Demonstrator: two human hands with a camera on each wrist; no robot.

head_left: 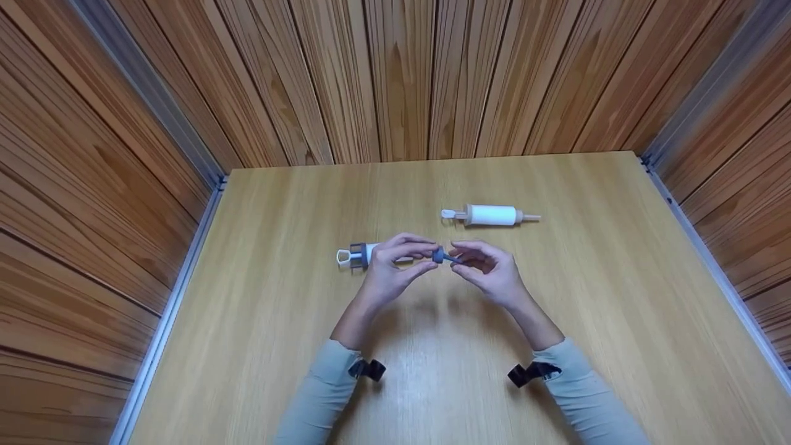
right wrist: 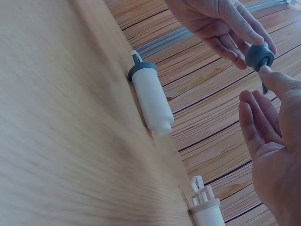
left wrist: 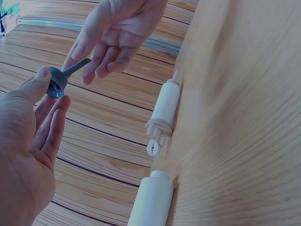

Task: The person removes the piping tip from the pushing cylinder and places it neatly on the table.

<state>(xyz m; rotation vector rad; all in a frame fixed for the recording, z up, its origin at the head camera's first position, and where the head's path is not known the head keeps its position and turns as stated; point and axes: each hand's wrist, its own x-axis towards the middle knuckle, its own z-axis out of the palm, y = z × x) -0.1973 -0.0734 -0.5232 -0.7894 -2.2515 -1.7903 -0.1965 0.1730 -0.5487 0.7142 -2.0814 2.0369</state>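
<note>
My left hand [head_left: 395,259] pinches a small blue-grey nozzle [head_left: 438,254] by its wide, hollow base between thumb and fingers. Its thin spout [left wrist: 77,68] points toward my right hand [head_left: 491,272]. The right thumb and fingertips are spread around the spout's end, with a gap between them. Behind the left hand lies a white syringe-like tube [right wrist: 153,101] with a blue-grey collar and a white ring handle; its front end, seen in the right wrist view, has a bare white neck. Both hands are held above the table.
A second white syringe-like tube [head_left: 492,215] with a beige collar, ring handle and beige nozzle lies farther back on the wooden table [head_left: 296,346]. Wood-panelled walls [head_left: 395,80] with metal edge strips [head_left: 179,296] enclose the table at the back and both sides.
</note>
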